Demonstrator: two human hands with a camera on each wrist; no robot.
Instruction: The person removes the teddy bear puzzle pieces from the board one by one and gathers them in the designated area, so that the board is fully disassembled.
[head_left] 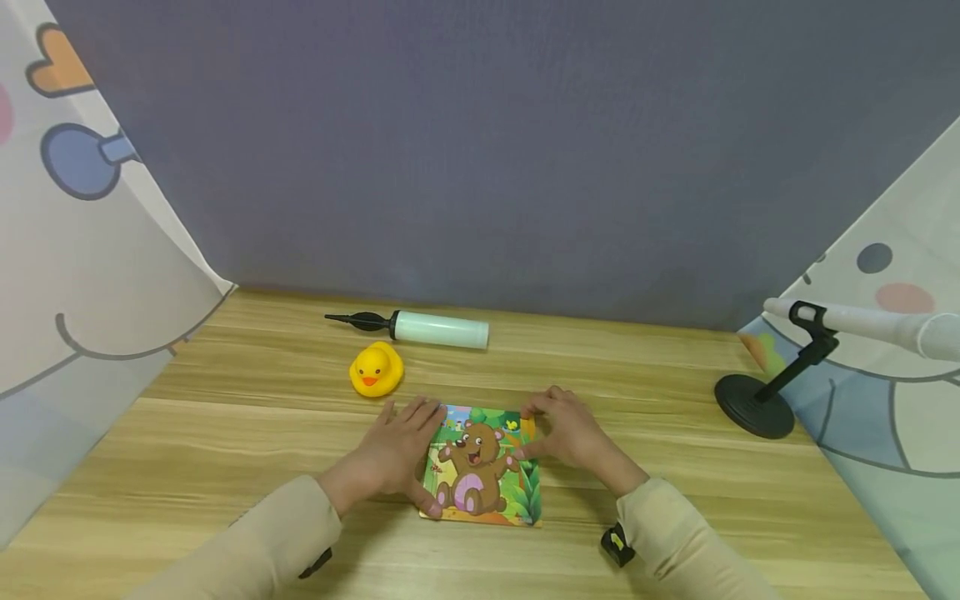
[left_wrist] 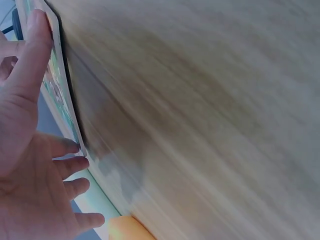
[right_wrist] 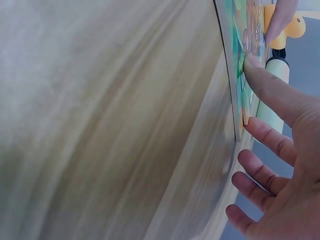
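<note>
1. Toward the far edge of the table (head_left: 660,383), left of centre: a mint-green pump (head_left: 442,329) lying flat, black nozzle toward the left edge.
2. Just nearer than the pump: a yellow duck (head_left: 377,370), upright, near the left hand (head_left: 396,446).
3. By the right edge, near the far right corner: a black stand (head_left: 753,407) supporting a white tube (head_left: 862,325).
4. Along the far edge, a grey partition (head_left: 510,150); beside both side edges, printed panels (head_left: 112,267).
5. Wide stretch of wood between the right hand (head_left: 570,429) and the black stand.
6. Bear-picture board (head_left: 480,467) flat, about midway between the side edges, between both hands.
7. Left fingers apart; thumb at the board's near left corner, index fingertip at its far left.
8. Right fingers apart, slightly bent; thumb on the picture, index fingertip at the far right corner.
</note>
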